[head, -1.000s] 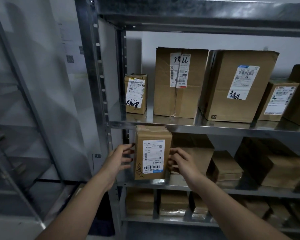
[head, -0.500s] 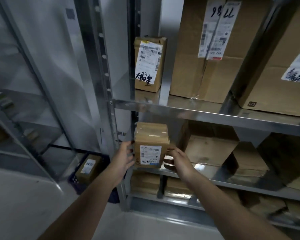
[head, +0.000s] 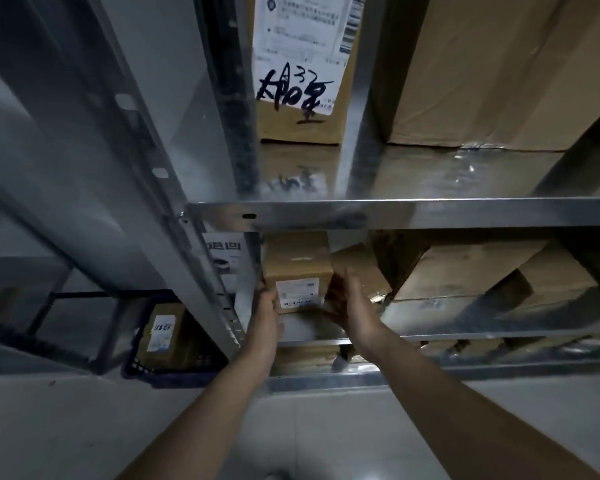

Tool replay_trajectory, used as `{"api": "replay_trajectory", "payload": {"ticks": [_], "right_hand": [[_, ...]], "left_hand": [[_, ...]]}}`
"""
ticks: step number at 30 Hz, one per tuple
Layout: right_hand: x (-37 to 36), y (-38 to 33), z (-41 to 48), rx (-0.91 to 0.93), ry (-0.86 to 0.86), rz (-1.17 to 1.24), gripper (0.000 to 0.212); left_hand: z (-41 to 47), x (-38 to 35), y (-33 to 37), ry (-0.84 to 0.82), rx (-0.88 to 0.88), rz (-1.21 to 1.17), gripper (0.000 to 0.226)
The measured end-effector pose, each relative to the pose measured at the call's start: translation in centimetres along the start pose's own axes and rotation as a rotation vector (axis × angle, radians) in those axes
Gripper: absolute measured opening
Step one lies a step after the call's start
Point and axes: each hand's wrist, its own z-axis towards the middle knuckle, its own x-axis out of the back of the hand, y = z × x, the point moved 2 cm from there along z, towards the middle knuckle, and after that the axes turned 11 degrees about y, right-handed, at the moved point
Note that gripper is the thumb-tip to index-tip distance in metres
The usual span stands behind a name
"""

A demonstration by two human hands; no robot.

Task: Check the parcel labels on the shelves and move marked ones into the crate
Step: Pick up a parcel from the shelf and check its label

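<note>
A small brown parcel (head: 297, 268) with a white label stands upright at the left end of the middle shelf (head: 430, 336). My left hand (head: 267, 301) holds its left side and my right hand (head: 347, 299) holds its right side, fingers curled on the edges. On the floor to the left sits a dark blue crate (head: 160, 370) with one labelled parcel (head: 165, 332) in it. On the upper shelf (head: 395, 214) stands a parcel (head: 302, 81) whose label bears black handwritten marks.
A large box (head: 499, 71) stands right of the marked parcel on the upper shelf. Several brown boxes (head: 465, 275) crowd the middle shelf right of my hands. A steel upright (head: 146, 174) runs between shelf and crate. More parcels lie on the lowest shelf.
The view has dropped and moved closer to the shelves. Both hands stay on the small parcel, which sits slightly further back under the upper shelf. The crate shows more fully at the left.
</note>
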Motion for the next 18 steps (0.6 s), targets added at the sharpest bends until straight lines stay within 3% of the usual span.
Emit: {"api": "replay_trajectory", "payload": {"ticks": [5, 9, 13, 18], "right_hand": [[-0.9, -0.9, 1.9, 0.020, -0.067, -0.028, 0.041], [-0.1, -0.9, 2.8, 0.023, -0.075, -0.085, 0.043], [1.5, -1.0, 2.7, 0.105, 0.045, -0.085, 0.064], [5.2, -3.9, 1.7, 0.196, 0.090, 0.114, 0.028]], "left_hand": [[1.8, -0.8, 0.6, 0.026, -0.050, 0.014, 0.034], [1.7, -1.5, 0.5, 0.073, -0.038, 0.008, 0.023], [1.6, -2.0, -1.0, 0.136, 0.062, 0.006, 0.081], [-1.6, -5.6, -2.5, 0.025, 0.103, 0.067, 0.050]]}}
